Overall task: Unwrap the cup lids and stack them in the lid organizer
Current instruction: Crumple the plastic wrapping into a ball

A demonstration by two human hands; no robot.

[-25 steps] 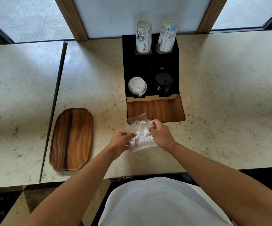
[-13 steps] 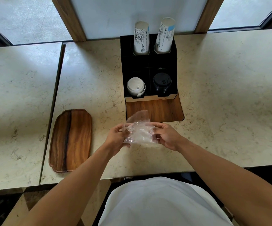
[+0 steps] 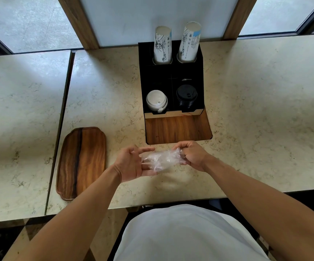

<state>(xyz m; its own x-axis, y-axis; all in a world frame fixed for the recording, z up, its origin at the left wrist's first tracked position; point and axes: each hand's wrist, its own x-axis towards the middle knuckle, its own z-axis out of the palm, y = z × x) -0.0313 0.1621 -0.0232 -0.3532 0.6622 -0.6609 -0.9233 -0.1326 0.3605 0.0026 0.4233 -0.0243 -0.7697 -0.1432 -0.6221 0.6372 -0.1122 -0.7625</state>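
Here, seen from above, a person stands at a pale marble counter (image 3: 256, 95) holding a crumpled piece of clear plastic wrap (image 3: 161, 159) just above it, between both hands. The right hand (image 3: 192, 155) is clenched around one bunched end of the wrap. The left hand (image 3: 133, 163) is loosely cupped, palm up, with fingers spread under and around the other end; it supports the plastic rather than gripping it hard.

Whether any lids remain inside the wrap is hard to tell, since the plastic is transparent and wrinkled; it looks nearly flat and empty.

Beyond the hands stands a black lid organizer (image 3: 171, 76) on a wooden base (image 3: 177, 129). Its near left compartment holds a stack of white lids (image 3: 156, 100), its near right compartment a stack of black lids (image 3: 186, 95). Two tall sleeves of printed paper cups (image 3: 175, 44) rise upright from the rear compartments. An empty wooden tray (image 3: 82, 161) lies on the counter to the left, well apart from the organizer.

The step in hand appears to be the tail of unwrapping: dealing with the spent plastic. The next move likely calls for checking the wrap for leftover lids, then balling it up and setting it aside, clear of the organizer.
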